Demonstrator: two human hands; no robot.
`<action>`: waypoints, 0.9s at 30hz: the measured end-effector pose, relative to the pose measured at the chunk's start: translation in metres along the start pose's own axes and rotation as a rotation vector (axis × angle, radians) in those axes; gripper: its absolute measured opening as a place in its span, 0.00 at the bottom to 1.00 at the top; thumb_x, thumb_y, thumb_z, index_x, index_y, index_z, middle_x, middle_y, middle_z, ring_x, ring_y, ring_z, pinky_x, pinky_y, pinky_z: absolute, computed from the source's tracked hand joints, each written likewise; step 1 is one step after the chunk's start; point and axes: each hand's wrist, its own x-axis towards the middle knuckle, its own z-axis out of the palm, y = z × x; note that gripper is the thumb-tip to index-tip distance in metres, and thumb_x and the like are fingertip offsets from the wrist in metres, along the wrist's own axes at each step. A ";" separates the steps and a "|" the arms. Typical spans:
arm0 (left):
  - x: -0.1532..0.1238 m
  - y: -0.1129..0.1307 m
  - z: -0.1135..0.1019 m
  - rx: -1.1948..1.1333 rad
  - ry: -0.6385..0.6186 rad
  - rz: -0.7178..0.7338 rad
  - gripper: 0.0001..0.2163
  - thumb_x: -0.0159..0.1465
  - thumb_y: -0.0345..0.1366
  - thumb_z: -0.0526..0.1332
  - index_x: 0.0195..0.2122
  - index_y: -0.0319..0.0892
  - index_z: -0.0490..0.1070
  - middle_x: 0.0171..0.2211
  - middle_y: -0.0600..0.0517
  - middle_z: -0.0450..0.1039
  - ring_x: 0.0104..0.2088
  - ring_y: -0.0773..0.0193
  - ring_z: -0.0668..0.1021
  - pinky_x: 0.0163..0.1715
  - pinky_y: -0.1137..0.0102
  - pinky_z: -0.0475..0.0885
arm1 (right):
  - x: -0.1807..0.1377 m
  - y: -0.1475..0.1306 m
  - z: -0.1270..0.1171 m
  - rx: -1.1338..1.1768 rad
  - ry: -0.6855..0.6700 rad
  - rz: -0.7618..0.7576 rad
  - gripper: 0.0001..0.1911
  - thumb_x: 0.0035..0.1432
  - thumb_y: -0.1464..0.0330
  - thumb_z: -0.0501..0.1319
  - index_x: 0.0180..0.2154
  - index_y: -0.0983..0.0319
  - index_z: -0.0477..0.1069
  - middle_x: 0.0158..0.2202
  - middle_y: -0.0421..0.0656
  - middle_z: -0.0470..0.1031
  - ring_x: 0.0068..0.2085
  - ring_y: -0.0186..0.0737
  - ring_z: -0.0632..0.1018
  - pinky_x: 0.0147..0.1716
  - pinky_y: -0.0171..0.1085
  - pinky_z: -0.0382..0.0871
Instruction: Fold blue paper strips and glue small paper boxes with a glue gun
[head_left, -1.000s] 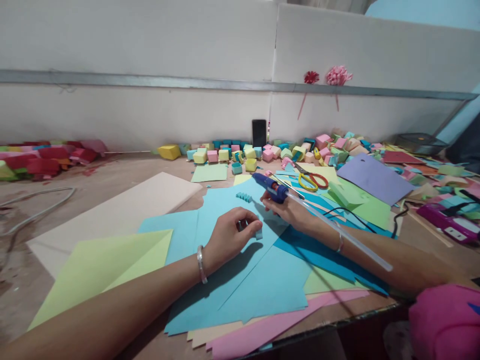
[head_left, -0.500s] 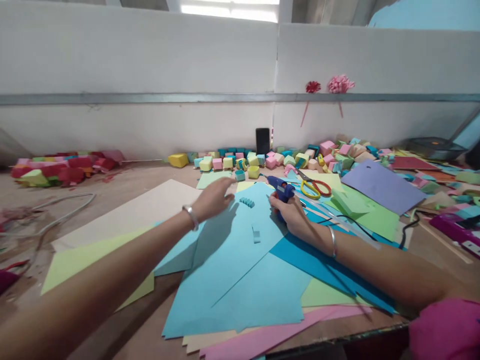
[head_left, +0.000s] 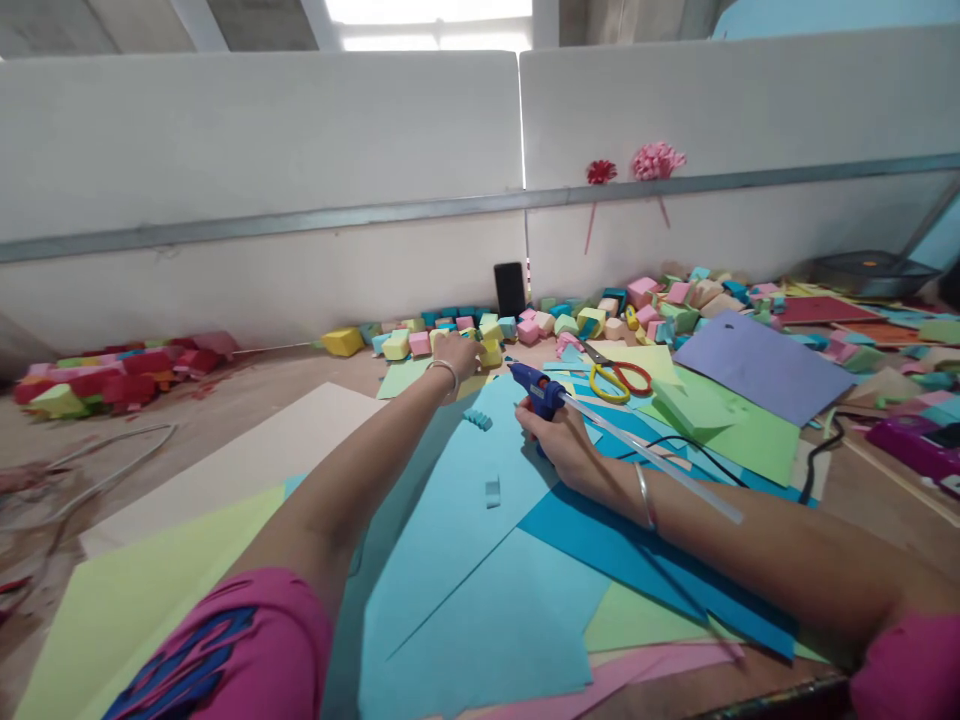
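Note:
My right hand (head_left: 559, 435) is wrapped around a blue hot glue gun (head_left: 541, 388), its nozzle pointing forward and left. A clear glue stick (head_left: 652, 458) sticks out of the gun's back. My left hand (head_left: 456, 353) reaches over the row of small paper cubes at the back, beside a yellow paper box (head_left: 490, 353). Its fingertips are partly hidden, and I cannot tell whether they hold anything. On the light blue paper (head_left: 450, 590) between my arms lie a folded teal paper strip (head_left: 478, 419) and a small light blue paper piece (head_left: 492, 490).
Yellow-and-red-handled scissors (head_left: 619, 380) lie right of the gun. A black phone (head_left: 510, 289) leans on the wall behind the cubes. Coloured sheets, including a purple sheet (head_left: 761, 365), cover the right side. A red cube pile (head_left: 142, 375) sits left. A black cord (head_left: 697, 450) crosses by my right forearm.
My left hand has moved forward from above the light blue paper to the paper cubes, covering the small teal box. The right hand still holds the glue gun. The view has shifted slightly.

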 end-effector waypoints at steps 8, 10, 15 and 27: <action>-0.039 -0.005 -0.036 0.085 -0.072 -0.046 0.12 0.66 0.38 0.60 0.47 0.39 0.73 0.45 0.45 0.75 0.44 0.53 0.77 0.42 0.58 0.74 | 0.003 0.005 0.000 -0.017 -0.007 -0.039 0.14 0.49 0.59 0.62 0.35 0.61 0.72 0.27 0.38 0.71 0.27 0.35 0.70 0.26 0.35 0.64; -0.075 -0.003 -0.049 0.075 -0.087 -0.003 0.08 0.64 0.37 0.60 0.39 0.41 0.77 0.36 0.47 0.78 0.39 0.53 0.78 0.37 0.63 0.70 | 0.004 0.006 -0.001 -0.025 -0.013 -0.044 0.14 0.49 0.59 0.62 0.35 0.61 0.72 0.27 0.39 0.71 0.27 0.35 0.70 0.26 0.35 0.64; -0.176 0.017 -0.066 0.001 -0.168 0.204 0.07 0.61 0.33 0.61 0.29 0.44 0.79 0.28 0.50 0.78 0.31 0.58 0.76 0.31 0.66 0.63 | 0.001 -0.002 -0.003 -0.017 -0.015 -0.050 0.13 0.47 0.59 0.62 0.32 0.62 0.71 0.25 0.38 0.70 0.25 0.33 0.69 0.24 0.34 0.62; -0.156 0.002 -0.060 -0.221 0.139 0.254 0.08 0.63 0.38 0.62 0.41 0.45 0.79 0.31 0.51 0.80 0.34 0.58 0.77 0.35 0.66 0.68 | -0.013 -0.015 -0.006 -0.009 -0.020 -0.038 0.14 0.45 0.60 0.63 0.32 0.63 0.69 0.23 0.36 0.67 0.23 0.32 0.67 0.22 0.33 0.61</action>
